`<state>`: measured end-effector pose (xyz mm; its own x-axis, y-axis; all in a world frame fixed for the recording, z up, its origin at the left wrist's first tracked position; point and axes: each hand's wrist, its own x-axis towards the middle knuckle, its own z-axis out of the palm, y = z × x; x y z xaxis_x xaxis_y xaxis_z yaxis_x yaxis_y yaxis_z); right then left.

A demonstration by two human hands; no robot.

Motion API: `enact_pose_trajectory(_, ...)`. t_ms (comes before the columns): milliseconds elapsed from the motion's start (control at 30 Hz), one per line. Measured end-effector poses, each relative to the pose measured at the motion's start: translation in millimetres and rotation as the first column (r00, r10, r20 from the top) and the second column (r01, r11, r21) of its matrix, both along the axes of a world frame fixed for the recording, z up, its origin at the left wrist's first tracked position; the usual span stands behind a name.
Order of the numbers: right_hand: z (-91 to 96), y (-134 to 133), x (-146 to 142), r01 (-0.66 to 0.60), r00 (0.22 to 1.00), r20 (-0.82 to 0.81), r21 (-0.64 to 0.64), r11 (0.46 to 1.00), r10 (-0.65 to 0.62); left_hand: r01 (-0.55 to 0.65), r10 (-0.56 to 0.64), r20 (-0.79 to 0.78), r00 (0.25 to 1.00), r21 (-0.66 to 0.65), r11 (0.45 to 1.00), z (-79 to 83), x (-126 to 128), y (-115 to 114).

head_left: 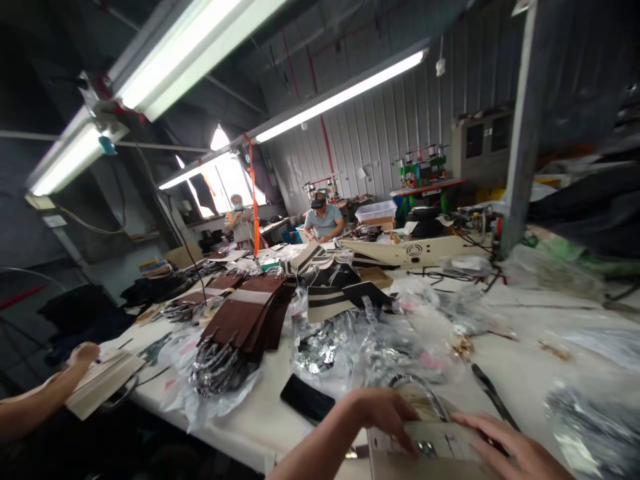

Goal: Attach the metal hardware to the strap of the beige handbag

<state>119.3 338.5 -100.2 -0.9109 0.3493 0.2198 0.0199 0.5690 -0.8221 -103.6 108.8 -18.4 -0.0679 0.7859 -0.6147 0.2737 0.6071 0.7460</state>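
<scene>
A beige handbag (450, 461) lies at the bottom edge in front of me, partly cut off by the frame. It has a curved, clear-wrapped handle (425, 387) and small shiny metal hardware (426, 449) on its panel. My left hand (383, 413) grips its left side, fingers bent over the panel by the hardware. On the opposite side, my right hand (505, 443) holds the upper edge, fingers reaching across it. A thin dark item shows under the right fingers; its kind is unclear. A black phone-like slab (306, 399) lies left of the bag.
Stacked brown bag panels (245, 310) with wrapped handles stand left of centre. Plastic bags of metal parts (320, 347) lie ahead. A dark slim tool (493, 393) is to the right. At left, another person's hand (85, 353) works on a beige piece. Two people sit farther back.
</scene>
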Motion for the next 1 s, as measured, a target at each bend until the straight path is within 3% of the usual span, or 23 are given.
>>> enact_pose_trajectory(100,62.1,-15,19,-0.071,0.989,0.123,-0.046,0.996,0.076,-0.054,0.053,0.009,0.999,0.153,0.987,19.0,17,-17)
enact_pose_trajectory(200,94.6,-25,24,-0.100,0.986,0.128,-0.060,0.993,0.107,-0.099,0.074,0.126,0.989,0.205,0.974,37.0,26,-25)
enact_pose_trajectory(267,96.4,-28,23,-0.118,0.985,0.122,-0.057,0.991,0.124,-0.086,0.064,0.120,0.991,0.191,0.978,43.3,26,-24)
enact_pose_trajectory(367,90.6,-30,25,-0.114,0.989,0.094,-0.038,0.993,0.117,0.001,0.015,-0.101,0.995,0.151,0.988,52.4,29,-19)
enact_pose_trajectory(467,88.7,-33,27,-0.105,0.993,0.056,-0.014,0.994,0.105,0.115,-0.072,-0.320,0.945,0.117,0.986,65.6,34,-17)
enact_pose_trajectory(533,89.0,-36,27,-0.101,0.994,0.044,-0.005,0.995,0.101,0.131,-0.068,-0.413,0.908,0.126,0.983,73.1,37,-19)
enact_pose_trajectory(700,89.8,-40,25,-0.084,0.995,0.046,-0.006,0.996,0.084,0.067,0.060,-0.566,0.822,0.201,0.977,77.3,45,-30)
enact_pose_trajectory(767,90.4,-41,25,-0.076,0.996,0.054,-0.002,0.997,0.076,0.081,0.128,-0.644,0.754,0.284,0.956,74.6,54,-38)
enact_pose_trajectory(833,91.0,-42,27,-0.068,0.996,0.055,0.004,0.998,0.068,0.051,0.268,-0.685,0.677,0.407,0.912,69.5,66,-49)
enact_pose_trajectory(933,90.8,-45,29,-0.063,0.997,0.052,0.011,0.998,0.062,-0.105,0.500,-0.658,0.564,0.543,0.833,54.9,81,-69)
enact_pose_trajectory(1000,88.9,-46,30,-0.058,0.997,0.050,0.012,0.998,0.057,-0.228,0.568,-0.611,0.551,0.545,0.807,40.9,86,-83)
